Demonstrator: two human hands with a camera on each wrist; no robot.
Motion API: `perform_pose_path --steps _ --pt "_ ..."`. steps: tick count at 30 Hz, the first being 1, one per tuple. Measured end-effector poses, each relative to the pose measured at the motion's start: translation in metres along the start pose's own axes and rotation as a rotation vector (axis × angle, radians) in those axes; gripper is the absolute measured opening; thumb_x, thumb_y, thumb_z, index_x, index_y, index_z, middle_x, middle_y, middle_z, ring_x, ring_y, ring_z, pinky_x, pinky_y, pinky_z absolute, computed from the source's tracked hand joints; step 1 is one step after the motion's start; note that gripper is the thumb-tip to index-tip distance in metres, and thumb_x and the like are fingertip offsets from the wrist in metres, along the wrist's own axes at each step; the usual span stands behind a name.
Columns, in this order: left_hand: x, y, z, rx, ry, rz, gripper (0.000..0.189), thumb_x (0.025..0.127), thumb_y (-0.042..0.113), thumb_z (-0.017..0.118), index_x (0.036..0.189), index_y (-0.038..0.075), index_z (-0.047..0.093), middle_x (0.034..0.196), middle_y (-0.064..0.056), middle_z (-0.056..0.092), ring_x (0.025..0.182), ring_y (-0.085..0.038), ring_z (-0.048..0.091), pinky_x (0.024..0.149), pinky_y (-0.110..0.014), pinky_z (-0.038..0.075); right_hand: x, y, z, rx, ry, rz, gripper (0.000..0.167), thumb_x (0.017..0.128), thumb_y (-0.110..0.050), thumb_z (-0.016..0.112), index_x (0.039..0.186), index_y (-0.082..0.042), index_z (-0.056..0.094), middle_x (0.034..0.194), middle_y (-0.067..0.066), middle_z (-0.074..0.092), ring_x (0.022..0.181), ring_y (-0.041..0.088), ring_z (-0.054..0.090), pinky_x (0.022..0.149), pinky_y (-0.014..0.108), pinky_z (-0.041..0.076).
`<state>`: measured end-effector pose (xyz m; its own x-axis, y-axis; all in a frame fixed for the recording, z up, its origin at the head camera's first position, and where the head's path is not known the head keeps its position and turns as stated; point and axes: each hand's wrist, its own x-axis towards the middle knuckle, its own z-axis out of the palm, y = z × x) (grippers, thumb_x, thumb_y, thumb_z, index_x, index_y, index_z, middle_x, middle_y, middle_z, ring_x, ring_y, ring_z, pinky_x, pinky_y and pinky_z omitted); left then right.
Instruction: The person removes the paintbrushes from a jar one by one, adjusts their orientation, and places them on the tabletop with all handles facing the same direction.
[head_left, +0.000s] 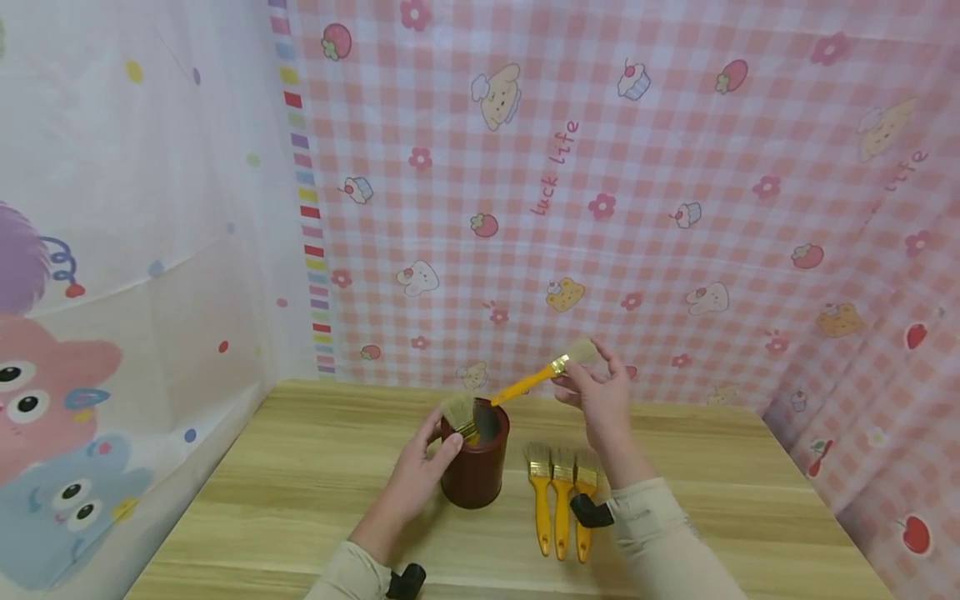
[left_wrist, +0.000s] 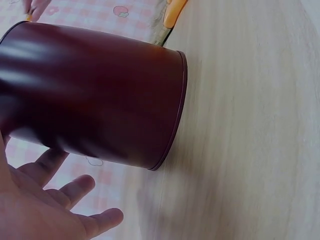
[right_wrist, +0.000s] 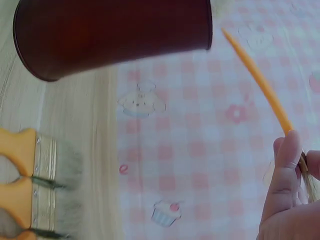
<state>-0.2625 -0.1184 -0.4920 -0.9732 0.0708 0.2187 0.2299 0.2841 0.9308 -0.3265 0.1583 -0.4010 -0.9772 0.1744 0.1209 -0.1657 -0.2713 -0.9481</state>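
A dark brown cylindrical pot stands upright on the table. My left hand holds it at its left side near the rim, thumb in front; in the left wrist view several of its fingers extend beside the pot. One paintbrush is in the pot, bristles up, leaning towards the left hand. Above and right of the pot, my right hand pinches a second paintbrush near its metal band. That brush's yellow handle slants down left, its tip over the pot's rim; the bristles point up right.
Right of the pot, three yellow-handled paintbrushes lie side by side, bristles away from me, below the right forearm. The wooden table meets a pink checked cloth behind it. A pale patterned cloth hangs at the left.
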Motion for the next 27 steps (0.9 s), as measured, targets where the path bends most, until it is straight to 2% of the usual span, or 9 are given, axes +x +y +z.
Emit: perform_pose_path --steps 7,13,19,23,27 --pt "-0.001 -0.003 0.001 0.003 0.003 -0.007 0.065 0.109 0.044 0.057 0.168 0.027 0.035 0.156 -0.015 0.058 0.153 -0.040 0.047 0.123 -0.073 0.033 0.005 0.001 -0.028 0.027 -0.010 0.096 0.069 0.106 -0.010 0.067 0.166 -0.019 0.032 0.088 -0.005 0.080 0.080 0.010 0.080 0.073 0.022 0.064" --pt "-0.001 -0.002 0.002 0.000 0.012 -0.001 0.066 0.109 0.042 0.059 0.168 0.024 0.037 0.155 -0.015 0.059 0.151 -0.039 0.048 0.122 -0.071 0.035 0.008 0.001 -0.048 0.011 -0.005 0.143 0.061 0.108 -0.012 0.064 0.163 -0.021 0.039 0.083 -0.008 0.079 0.075 0.008 0.077 0.069 0.020 0.062" --pt "-0.001 -0.002 0.002 -0.016 0.010 -0.012 0.065 0.109 0.044 0.059 0.168 0.027 0.036 0.155 -0.014 0.059 0.153 -0.038 0.047 0.123 -0.071 0.034 0.011 0.000 -0.068 -0.026 -0.004 0.188 0.064 0.111 -0.016 0.059 0.169 -0.021 0.031 0.085 -0.012 0.073 0.071 0.006 0.071 0.067 0.018 0.058" --pt "-0.001 -0.002 0.002 -0.013 0.007 -0.019 0.066 0.109 0.044 0.058 0.168 0.025 0.036 0.156 -0.014 0.058 0.153 -0.039 0.046 0.123 -0.071 0.034 0.010 -0.001 -0.084 -0.081 -0.040 0.212 0.063 0.112 -0.017 0.057 0.169 -0.022 0.030 0.086 -0.013 0.072 0.070 0.004 0.066 0.066 0.016 0.055" --pt "-0.001 -0.002 0.002 -0.014 0.000 -0.028 0.068 0.109 0.044 0.058 0.169 0.023 0.034 0.157 -0.016 0.057 0.154 -0.039 0.045 0.124 -0.071 0.033 0.009 -0.001 -0.099 -0.206 -0.114 0.227 0.065 0.111 -0.019 0.058 0.169 -0.019 0.028 0.090 -0.012 0.073 0.076 0.005 0.069 0.071 0.018 0.059"
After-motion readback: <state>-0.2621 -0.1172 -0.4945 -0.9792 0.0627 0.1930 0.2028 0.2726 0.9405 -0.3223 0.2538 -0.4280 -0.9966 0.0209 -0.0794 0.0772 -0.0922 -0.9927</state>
